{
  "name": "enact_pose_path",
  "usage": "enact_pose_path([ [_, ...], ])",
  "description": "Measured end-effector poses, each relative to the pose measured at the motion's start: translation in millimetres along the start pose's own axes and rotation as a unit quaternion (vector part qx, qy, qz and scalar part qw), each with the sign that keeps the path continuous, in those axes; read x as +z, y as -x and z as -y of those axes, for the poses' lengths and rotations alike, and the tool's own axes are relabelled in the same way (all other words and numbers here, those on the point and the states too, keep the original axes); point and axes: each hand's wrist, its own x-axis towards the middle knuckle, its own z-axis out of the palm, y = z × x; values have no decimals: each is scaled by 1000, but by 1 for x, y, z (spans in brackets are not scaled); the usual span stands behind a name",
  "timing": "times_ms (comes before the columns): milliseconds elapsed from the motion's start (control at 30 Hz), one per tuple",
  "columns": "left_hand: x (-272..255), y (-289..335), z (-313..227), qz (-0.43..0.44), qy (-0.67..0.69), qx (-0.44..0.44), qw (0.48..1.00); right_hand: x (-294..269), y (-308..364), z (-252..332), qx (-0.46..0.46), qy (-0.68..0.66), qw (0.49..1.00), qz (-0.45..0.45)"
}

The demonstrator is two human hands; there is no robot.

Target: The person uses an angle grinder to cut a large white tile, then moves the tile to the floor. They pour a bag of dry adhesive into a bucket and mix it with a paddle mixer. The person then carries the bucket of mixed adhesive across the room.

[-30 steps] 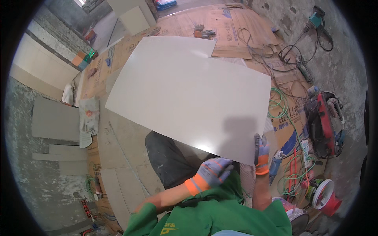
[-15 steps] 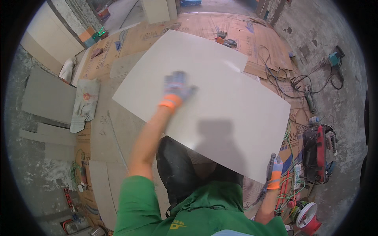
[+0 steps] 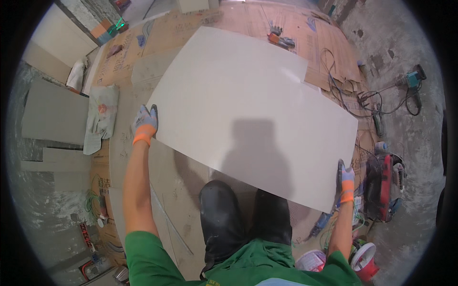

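Note:
A large pale tile (image 3: pixel 224 90) lies across the middle, with a notch cut at its far right and a dark shadow over its near half. My left hand (image 3: pixel 145 123), in a grey-and-orange work glove, grips the tile's left corner, thumb over the edge. On the right edge, near the front corner, my gloved right hand (image 3: pixel 347 178) holds the tile with its fingers partly hidden. The tile's near edge stands just in front of my knees and casts a shadow on the floor covering below.
Cardboard sheeting (image 3: pixel 167 35) covers the floor. At right are a teal power drill (image 3: pixel 412 78) with a looping cable and a red-and-black tool bag (image 3: pixel 389 186). Spare gloves (image 3: pixel 281 40) lie beyond the tile. A blue hand tool (image 3: pixel 320 223) and a red-and-white bucket (image 3: pixel 365 257) sit near my right arm.
My left hand has gone from flat on the tile's face to its left corner and grips it there. My right hand has moved farther up, and the tile's near right corner sits higher.

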Motion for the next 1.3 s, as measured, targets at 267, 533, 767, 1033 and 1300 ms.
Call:
enact_pose_path([
  [267,-2,29,30,137,-12,-57,989,5,-46,37,83,146,986,2],
  [533,-10,31,16,208,13,-145,967,-8,-57,48,90,142,975,144],
  [767,-23,4,8,265,18,-106,958,1,-94,71,86,172,970,148],
  [1033,32,-46,17,239,194,-194,932,13,-147,123,150,80,978,119],
  [1300,48,-116,-30,279,324,-269,863,17,-166,126,203,108,966,115],
])
